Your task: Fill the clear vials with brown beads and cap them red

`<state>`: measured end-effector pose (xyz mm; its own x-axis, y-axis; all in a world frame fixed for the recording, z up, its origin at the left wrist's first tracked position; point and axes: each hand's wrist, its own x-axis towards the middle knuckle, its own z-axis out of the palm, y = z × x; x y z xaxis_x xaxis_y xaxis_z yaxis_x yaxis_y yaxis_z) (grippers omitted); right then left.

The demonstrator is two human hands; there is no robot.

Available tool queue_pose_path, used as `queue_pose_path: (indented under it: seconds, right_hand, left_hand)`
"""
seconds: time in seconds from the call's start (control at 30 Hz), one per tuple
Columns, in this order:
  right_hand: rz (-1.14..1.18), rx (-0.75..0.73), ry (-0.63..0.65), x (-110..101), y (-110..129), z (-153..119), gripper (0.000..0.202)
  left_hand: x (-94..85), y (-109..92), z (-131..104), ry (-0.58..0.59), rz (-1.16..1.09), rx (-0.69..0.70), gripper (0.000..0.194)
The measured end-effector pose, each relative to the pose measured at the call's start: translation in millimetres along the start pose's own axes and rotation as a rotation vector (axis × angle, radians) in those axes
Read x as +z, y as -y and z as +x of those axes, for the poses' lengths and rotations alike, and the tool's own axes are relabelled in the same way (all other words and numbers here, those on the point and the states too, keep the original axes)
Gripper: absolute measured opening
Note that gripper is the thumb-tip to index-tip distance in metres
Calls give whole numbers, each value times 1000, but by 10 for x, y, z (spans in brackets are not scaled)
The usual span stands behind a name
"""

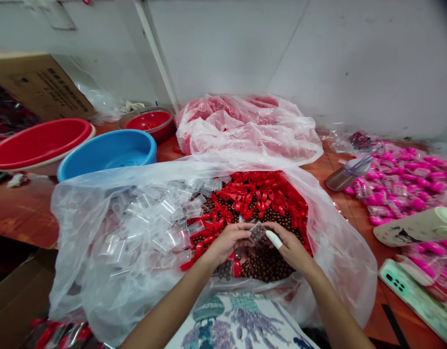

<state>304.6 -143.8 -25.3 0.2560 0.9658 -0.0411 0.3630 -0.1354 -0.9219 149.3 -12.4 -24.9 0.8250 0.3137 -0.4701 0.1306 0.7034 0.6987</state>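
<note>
My left hand (229, 244) and my right hand (291, 248) meet over a heap of brown beads (263, 264), pinching a small clear plastic case (258, 232) between them. Brown shows in or through the case; I cannot tell which. A white cover (273, 239) wraps my right thumb. Under my left hand lies another clear case (225, 269) that looks filled with brown beads, beside a red piece (237, 268). Many red plastic pieces (262, 194) are piled behind my hands. To their left is a heap of empty clear cases (151, 223).
A white plastic bag (347, 257) surrounds the heaps. At left stand a blue basin (107, 152) and a red basin (41, 143). Another plastic bag (245, 131) sits behind. A cup (349, 173), a bottle (414, 227), a phone (416, 300) and pink pieces (408, 179) lie at right.
</note>
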Motion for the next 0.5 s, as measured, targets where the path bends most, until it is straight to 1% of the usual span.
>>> queue_pose_path:
  seconds: [0.13,0.23,0.27,0.33,0.43,0.5]
  right_hand:
    - [-10,-21,15,16,58,21,29]
    - [-6,-33,-2,51,22,33,32]
    - [-14,-30,-28,57,-3,42,33]
    - [-73,-18,-130,53,-62,79,33]
    - [-300,-1,-297,16,-135,197,31]
    - [-430,3,-352,-2,-155,317,30]
  left_hand:
    - [-33,-9,-41,13,1,18,36]
    - [-58,-7,-68,7,-8,29,35]
    - [-66,-5,-79,-4,-14,31,35]
    - [-81,1,-103,-29,-25,31,35]
    - [-91,17,-132,-67,-40,54,36]
    - [-88,29,-140,-90,-53,94,35]
